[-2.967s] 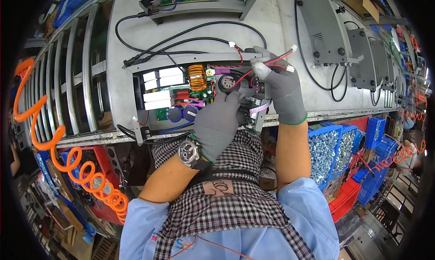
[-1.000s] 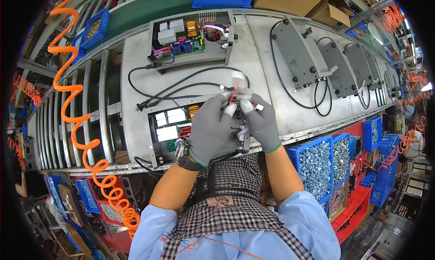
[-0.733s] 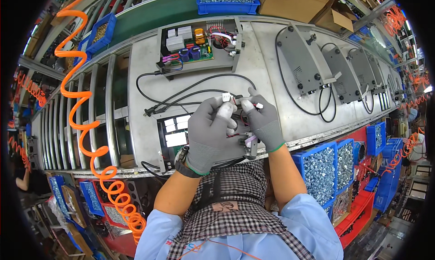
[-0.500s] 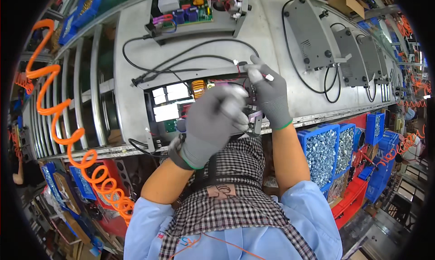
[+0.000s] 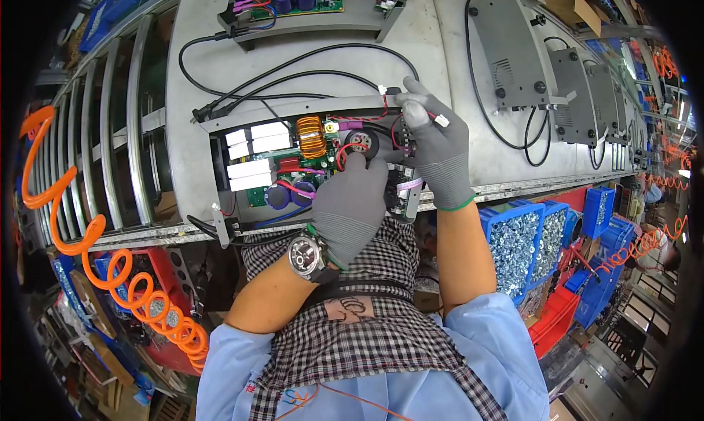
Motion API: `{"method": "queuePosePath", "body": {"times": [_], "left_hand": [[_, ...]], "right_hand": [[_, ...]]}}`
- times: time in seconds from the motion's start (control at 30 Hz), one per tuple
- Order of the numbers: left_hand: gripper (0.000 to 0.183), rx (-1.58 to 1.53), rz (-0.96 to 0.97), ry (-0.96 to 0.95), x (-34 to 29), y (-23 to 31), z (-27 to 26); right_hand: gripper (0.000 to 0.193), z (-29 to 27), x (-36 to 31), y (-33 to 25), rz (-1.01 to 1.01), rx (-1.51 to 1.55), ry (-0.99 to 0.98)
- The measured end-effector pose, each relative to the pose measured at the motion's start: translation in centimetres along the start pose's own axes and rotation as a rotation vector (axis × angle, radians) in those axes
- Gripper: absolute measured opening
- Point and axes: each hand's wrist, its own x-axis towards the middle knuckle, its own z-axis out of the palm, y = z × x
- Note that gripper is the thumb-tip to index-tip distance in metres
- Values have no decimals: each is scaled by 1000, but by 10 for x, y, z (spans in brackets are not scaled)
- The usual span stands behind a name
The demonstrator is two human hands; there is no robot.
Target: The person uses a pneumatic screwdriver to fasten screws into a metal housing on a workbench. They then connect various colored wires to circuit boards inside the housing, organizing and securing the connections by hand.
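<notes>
A grey metal chassis (image 5: 293, 110) lies on the bench in front of me, with a green circuit board (image 5: 258, 195) inside. On the board are white blocks (image 5: 258, 174), a copper-wound coil (image 5: 311, 138), blue-purple capacitors (image 5: 279, 196) and a black ring-shaped part (image 5: 361, 142) with red wires. My left hand (image 5: 352, 204), in a grey glove, reaches down beside the ring, its fingers bent together; what they pinch is hidden. My right hand (image 5: 438, 146), gloved too, is closed at the chassis's right end. From between its fingers sticks a white plug (image 5: 441, 120) on a thin red wire.
Another open chassis (image 5: 315, 36) stands farther back, and black power cables (image 5: 308, 60) loop between the two. Closed grey units (image 5: 510, 50) line the bench to the right. Blue bins (image 5: 512, 249) of small metal parts sit by my right arm. An orange coiled hose (image 5: 92, 234) hangs at left.
My left hand has come down from a blurred position above the board to the ring-shaped part. My right hand stays at the chassis's right end. The bench has shifted slightly in the view.
</notes>
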Motion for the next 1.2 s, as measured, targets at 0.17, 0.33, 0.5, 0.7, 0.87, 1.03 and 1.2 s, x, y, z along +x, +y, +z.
{"method": "queuePosePath", "body": {"times": [0.17,0.33,0.5,0.7,0.87,1.03,1.2], "left_hand": [[25,-40,1,-24,3,-6,2],[31,-87,-15,-20,0,-8,-1],[32,-35,90,-92,5,-11,-7],[34,-45,158,41,5,-9,10],[38,-27,172,-66,11,-11,6],[41,-530,-39,400,16,5,-36],[34,-823,-158,196,59,9,-38]], "right_hand": [[24,2,0,-4,44,-11,-14],[22,4,0,-2,1,-35,-27],[21,3,0,-3,-2,0,-38],[22,14,-4,-1,-60,-79,24],[22,5,1,4,-16,-33,28],[23,7,0,7,-42,-26,21],[25,0,-6,5,-387,-248,155]]}}
